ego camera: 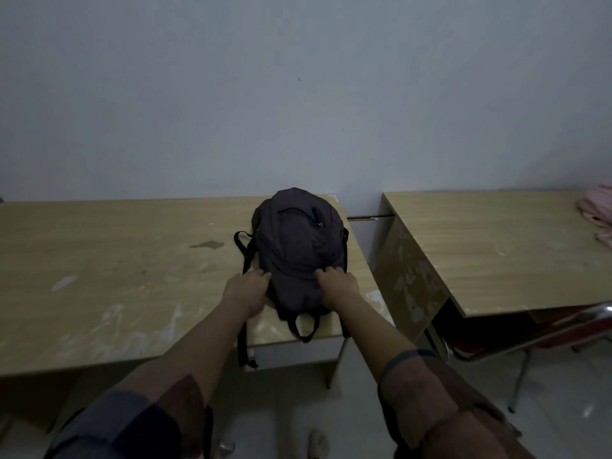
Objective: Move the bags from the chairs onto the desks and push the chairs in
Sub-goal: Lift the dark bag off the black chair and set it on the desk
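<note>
A dark grey backpack (298, 246) lies flat on the right end of a worn wooden desk (116, 276), with its straps hanging over the front edge. My left hand (246, 289) rests against the bag's lower left side, fingers curled on the fabric. My right hand (337, 286) presses on its lower right side. A second wooden desk (496, 250) stands to the right, with a pink bag (597, 217) at its far right edge. A red chair with a chrome frame (530, 336) sits tucked under that desk.
A plain grey wall runs behind both desks. A narrow gap separates the two desks. The floor below is pale tile. Paint stains mark the left desk's top.
</note>
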